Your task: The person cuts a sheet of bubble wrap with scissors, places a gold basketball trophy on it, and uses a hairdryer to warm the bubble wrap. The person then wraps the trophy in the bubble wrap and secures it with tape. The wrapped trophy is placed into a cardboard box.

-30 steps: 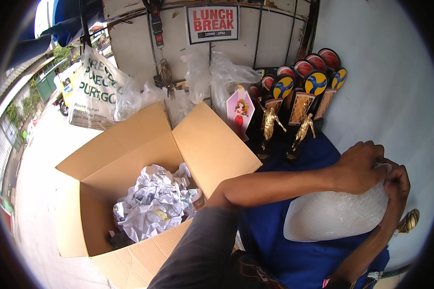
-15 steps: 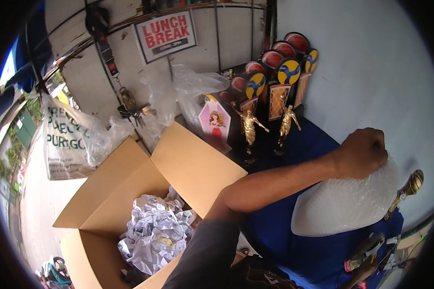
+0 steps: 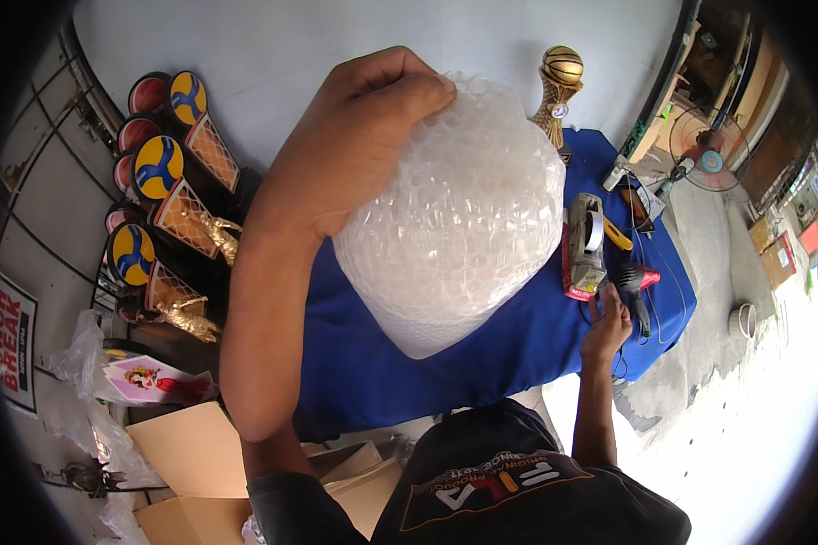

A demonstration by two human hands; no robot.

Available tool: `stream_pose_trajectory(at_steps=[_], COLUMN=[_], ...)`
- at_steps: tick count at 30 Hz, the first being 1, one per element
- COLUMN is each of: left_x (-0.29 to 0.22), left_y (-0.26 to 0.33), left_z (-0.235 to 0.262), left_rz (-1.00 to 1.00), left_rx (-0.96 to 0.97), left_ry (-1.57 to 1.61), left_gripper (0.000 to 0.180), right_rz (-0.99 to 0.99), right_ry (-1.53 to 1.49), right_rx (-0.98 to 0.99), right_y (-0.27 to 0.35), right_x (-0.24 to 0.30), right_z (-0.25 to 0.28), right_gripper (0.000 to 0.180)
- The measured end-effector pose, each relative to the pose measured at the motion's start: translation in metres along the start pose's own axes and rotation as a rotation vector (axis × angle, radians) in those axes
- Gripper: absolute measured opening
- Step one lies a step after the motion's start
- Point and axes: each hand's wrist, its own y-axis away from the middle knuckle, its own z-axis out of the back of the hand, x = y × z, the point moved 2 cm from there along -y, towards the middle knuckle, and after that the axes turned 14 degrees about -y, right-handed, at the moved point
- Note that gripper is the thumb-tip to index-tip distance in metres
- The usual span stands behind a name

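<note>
My left hand grips the top of a rounded bundle wrapped in clear bubble wrap, held up above the blue-covered table. My right hand is stretched out to the right side of the table. Its fingers are at the near end of a grey tape dispenser with a red base. I see that hand from the back, so its grasp is hidden. What is inside the bundle does not show.
A gold ball-topped trophy stands by the wall behind the bundle. Several trophies with blue-and-yellow balls line the left. A black and red tool lies by the dispenser. Cardboard box flaps sit lower left; a fan stands on the right.
The view has swung to the right, away from the open box. My right hand has left the bundle and gone to the tape dispenser. My left hand still holds the bundle.
</note>
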Motion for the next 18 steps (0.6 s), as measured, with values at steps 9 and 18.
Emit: stream_pose_trajectory(at_steps=[9,18], left_x=[-0.004,-0.006], left_y=[0.003,-0.006], left_z=[-0.01,-0.015], left_rz=[-0.072,0.091], left_rx=[0.077,0.135], left_ry=[0.082,0.155], left_gripper=[0.018,0.015], right_rz=[-0.859,-0.506], right_ry=[-0.242,-0.459], right_rx=[0.046,1.421], right_y=[-0.062,0.008], right_x=[-0.068,0.133], right_z=[0.044,-0.231], right_gripper=[0.014,0.051])
